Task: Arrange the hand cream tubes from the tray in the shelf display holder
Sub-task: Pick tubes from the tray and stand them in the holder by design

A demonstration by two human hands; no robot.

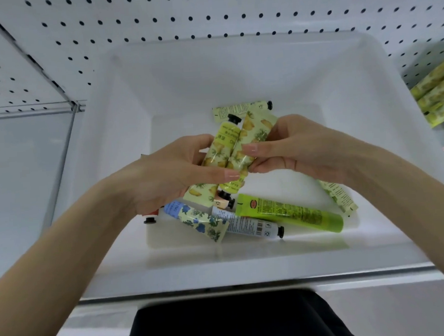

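A shop: white pegboard (206, 15) backs a metal shelf (248, 280) carrying a white tray (117, 174) of hand cream tubes (288, 213), with more tubes (437, 95) stacked at 3 o'clock.

Two hands (179, 170) (292, 148) hold two yellow tubes (221, 147) (250, 140); one tray (235, 71).

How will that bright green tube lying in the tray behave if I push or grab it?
The bright green tube looks like soft plastic, so it will probably give under the fingers. Its surface looks glossy, so possibly slippery. It rests partly on a white barcode tube, so a push may shift both; its flat crimped end should limit rolling.
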